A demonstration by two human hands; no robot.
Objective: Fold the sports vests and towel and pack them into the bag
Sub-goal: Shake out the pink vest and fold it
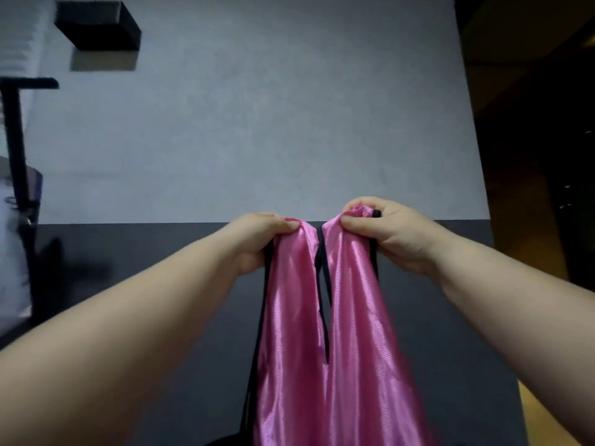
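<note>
A shiny pink sports vest (335,333) with black trim hangs in the air in front of me, held up by its two shoulder straps. My left hand (257,243) pinches the left strap between thumb and fingers. The right strap is pinched the same way by my right hand (386,233), a little higher. Both hands are close together, near the centre of the view. The vest's lower part runs out of the bottom of the frame. No bag or towel is in view.
A dark table surface (145,284) lies below the hands, against a grey wall (257,123). A black box-shaped fixture (99,25) is mounted on the wall at upper left. A black stand (19,149) rises at the left edge. The right side is dark.
</note>
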